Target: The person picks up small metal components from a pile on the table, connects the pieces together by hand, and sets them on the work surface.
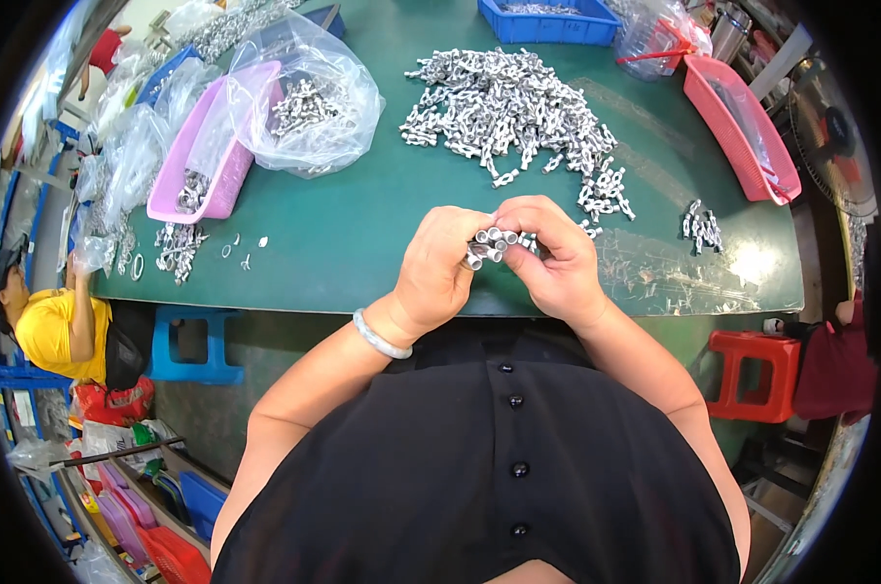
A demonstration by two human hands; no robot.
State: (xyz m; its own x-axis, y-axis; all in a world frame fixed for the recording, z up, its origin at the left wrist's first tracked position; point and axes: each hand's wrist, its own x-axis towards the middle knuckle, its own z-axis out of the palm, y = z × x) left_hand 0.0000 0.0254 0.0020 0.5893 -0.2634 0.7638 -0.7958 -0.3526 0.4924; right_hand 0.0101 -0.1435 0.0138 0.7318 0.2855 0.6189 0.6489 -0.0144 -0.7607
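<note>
My left hand [436, 261], with a pale bangle at its wrist, is closed around a bunch of small silver metal fittings [486, 245] whose hollow round ends face me. The right hand [565, 263] meets it at the table's near edge, its thumb and fingers pinching at the same bunch. My fingers hide part of these pieces. Just beyond the hands spreads a large pile of similar silver metal fittings [518, 107] on the green table [343, 234]. A smaller group of fittings [701, 228] lies off to the right.
At left stand a pink basket [231, 180] and a clear plastic bag [348, 146] of metal parts. A blue tray [547, 27] is at the far edge, a red basket [752, 136] at right. Beside the table are a blue stool [195, 343], a red stool [752, 375] and a person in yellow [66, 336].
</note>
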